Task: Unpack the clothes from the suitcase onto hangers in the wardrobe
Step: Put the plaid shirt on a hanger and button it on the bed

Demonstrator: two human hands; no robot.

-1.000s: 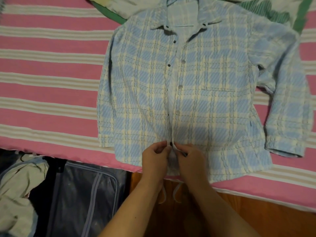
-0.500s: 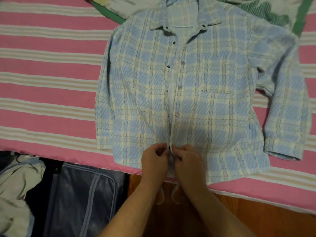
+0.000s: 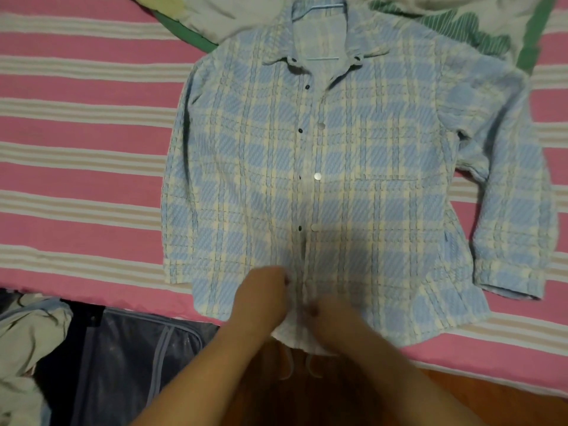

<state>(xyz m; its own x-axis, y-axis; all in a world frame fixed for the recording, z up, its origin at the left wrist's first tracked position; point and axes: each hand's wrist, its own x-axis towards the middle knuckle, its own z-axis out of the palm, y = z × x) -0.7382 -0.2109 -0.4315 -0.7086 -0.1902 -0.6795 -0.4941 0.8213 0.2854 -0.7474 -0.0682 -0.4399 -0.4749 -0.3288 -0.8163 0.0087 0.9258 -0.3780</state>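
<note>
Currently, left hand (image 3: 261,298) and right hand (image 3: 330,316) sit close together, both pinching the front placket at the hem of the plaid shirt (image 3: 353,179), which lies flat on the striped bedsheet (image 3: 86,167) beyond them. Suitcase (image 3: 132,364) lies open left of the left forearm.

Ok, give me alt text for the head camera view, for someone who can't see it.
Two bare hands, left hand and right hand, work at the bottom front edge of a blue and cream plaid button-up shirt spread on a pink striped bedspread. An open dark suitcase sits on the floor at lower left.
</note>
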